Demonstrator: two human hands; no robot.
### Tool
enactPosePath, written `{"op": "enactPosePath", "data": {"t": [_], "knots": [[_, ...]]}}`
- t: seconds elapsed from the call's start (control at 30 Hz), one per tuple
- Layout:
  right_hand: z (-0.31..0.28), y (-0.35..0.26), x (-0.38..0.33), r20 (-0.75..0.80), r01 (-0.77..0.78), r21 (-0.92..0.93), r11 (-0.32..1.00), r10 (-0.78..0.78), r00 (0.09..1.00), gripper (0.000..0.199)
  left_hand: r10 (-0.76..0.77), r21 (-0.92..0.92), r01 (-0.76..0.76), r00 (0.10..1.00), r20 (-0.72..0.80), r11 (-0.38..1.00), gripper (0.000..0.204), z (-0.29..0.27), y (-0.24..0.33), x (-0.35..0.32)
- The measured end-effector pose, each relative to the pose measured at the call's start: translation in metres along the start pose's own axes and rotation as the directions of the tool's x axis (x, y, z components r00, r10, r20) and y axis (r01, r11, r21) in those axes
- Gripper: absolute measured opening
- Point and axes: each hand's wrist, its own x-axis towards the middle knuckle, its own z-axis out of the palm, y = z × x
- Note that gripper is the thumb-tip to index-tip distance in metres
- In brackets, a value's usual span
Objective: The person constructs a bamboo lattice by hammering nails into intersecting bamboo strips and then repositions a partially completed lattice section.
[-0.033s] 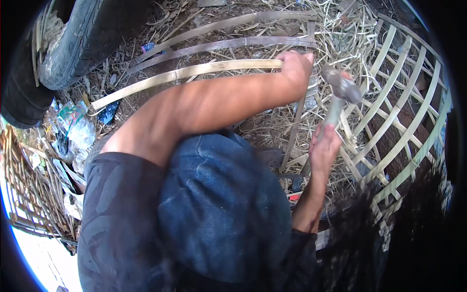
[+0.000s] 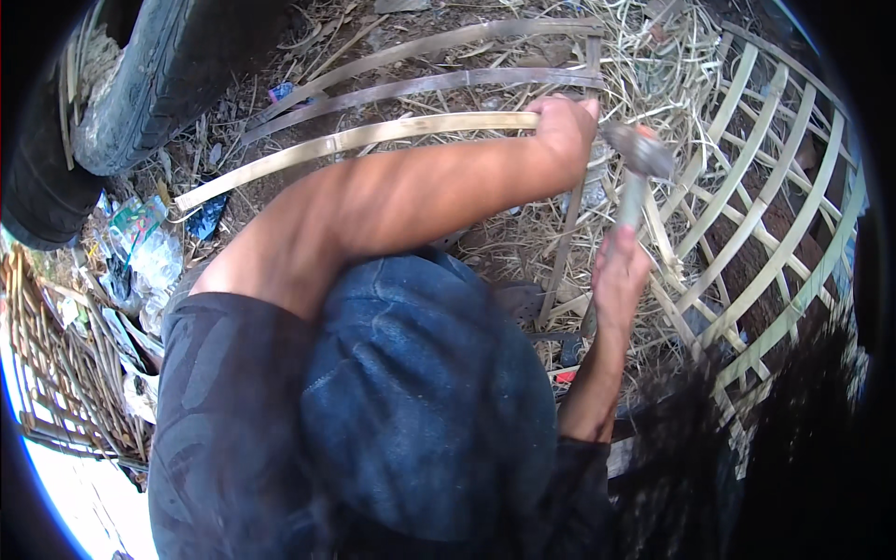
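My left hand (image 2: 564,123) is closed at the right end of a pale bamboo strip (image 2: 373,133), where it meets a narrow upright crosspiece (image 2: 567,238). Whatever else the fingers pinch there is hidden. Just to the right, my right hand (image 2: 620,276) grips the handle of a hammer (image 2: 638,154). Its blurred head is raised close to my left knuckles, apart from them. Two more strips, a brownish one (image 2: 420,86) and a tan one (image 2: 429,44), run beyond the pale one, their right ends at the same crosspiece.
A woven bamboo lattice (image 2: 761,210) lies at the right. Dry shavings (image 2: 653,75) cover the ground. A tyre (image 2: 149,93) stands far left, with plastic litter (image 2: 149,252) and a stick rack (image 2: 61,355) below it. My blue-clad knee (image 2: 429,401) fills the middle.
The hammer head has swung slightly left and up, nearer to my left hand, and my right hand has tilted with it. My left hand and the pale strip stay nearly still.
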Motion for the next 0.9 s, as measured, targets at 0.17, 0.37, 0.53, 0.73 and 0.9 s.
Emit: {"op": "enactPosePath", "data": {"t": [0.17,0.37,0.53,0.73,0.9], "knots": [[-0.002,-0.014,-0.004,0.031,-0.005,-0.020,1.000,0.005,1.000,0.054,-0.074,-0.060,0.075,0.997,0.025,0.995,0.082,-0.004,0.002,0.001],[0.001,0.002,0.020,0.055,0.034,-0.147,0.989,-0.026,0.998,0.057,0.005,-0.036,-0.003,0.998,0.057,0.999,0.084,-0.014,-0.003,-0.005],[-0.003,-0.011,0.001,-0.009,-0.037,0.032,0.999,0.037,0.999,0.055,-0.004,0.010,0.004,0.998,0.061,1.000,0.093,-0.011,0.000,-0.003],[-0.006,-0.013,0.001,0.025,-0.003,-0.055,0.998,0.005,1.000,0.054,0.005,-0.032,-0.002,0.995,0.102,0.999,0.091,-0.010,-0.005,-0.003],[-0.007,0.010,0.017,0.085,0.034,-0.155,0.987,-0.021,0.996,0.055,0.059,-0.017,-0.058,0.996,0.060,0.998,0.085,-0.022,0.004,-0.008]]}}
